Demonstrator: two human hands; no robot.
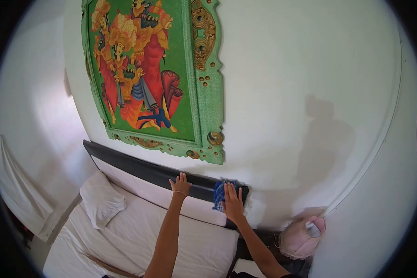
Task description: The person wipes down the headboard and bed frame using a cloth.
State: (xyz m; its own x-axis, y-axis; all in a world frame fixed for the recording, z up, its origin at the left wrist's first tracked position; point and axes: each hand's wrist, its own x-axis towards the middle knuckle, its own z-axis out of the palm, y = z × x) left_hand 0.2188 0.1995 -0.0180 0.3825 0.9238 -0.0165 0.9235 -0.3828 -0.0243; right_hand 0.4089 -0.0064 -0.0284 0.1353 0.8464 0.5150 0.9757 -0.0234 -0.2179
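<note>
A dark padded headboard (139,167) with a pale lower panel runs along the wall behind the bed. My left hand (181,185) rests on its dark top band, fingers spread, with nothing in it. Toward the headboard's right end, my right hand (233,202) presses a blue checked cloth (219,194) against the dark band. The fingers of that hand lie extended over the cloth, and part of the cloth is hidden beneath them.
The bed has a white sheet (194,236) and a white pillow (102,199). A brown bristly bundle (106,265) lies on the sheet. Beside the bed, a pink lampshade (297,238) stands on a dark nightstand (268,238). A green-framed painting (208,106) hangs above the headboard.
</note>
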